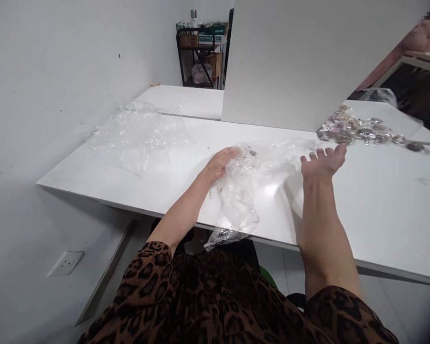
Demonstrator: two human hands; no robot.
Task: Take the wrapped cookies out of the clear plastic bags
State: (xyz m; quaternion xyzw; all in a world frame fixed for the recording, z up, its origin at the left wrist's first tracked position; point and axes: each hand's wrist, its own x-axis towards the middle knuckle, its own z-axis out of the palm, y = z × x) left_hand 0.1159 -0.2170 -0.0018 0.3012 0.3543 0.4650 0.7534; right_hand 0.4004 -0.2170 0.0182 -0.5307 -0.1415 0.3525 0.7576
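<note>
A crumpled clear plastic bag [238, 196] lies at the middle of the white table [383, 210], and its lower end hangs over the front edge. My left hand [220, 162] is closed on the bag's upper left part, with some fingertips hidden by the plastic. Inside or under the film near those fingers is a small dark piece [251, 150]. Palm down and fingers apart, my right hand [322, 161] is at the right end of the stretched film. Just beyond it sits a pile of small dark and coloured pieces in clear wrapping [365, 131].
More clear plastic film [143, 136] is spread over the table's left side. An upright white panel [272, 62] rises at the back. Behind stands a black shelf rack [197, 48] with boxes. Another person's arm [390, 59] shows at the upper right.
</note>
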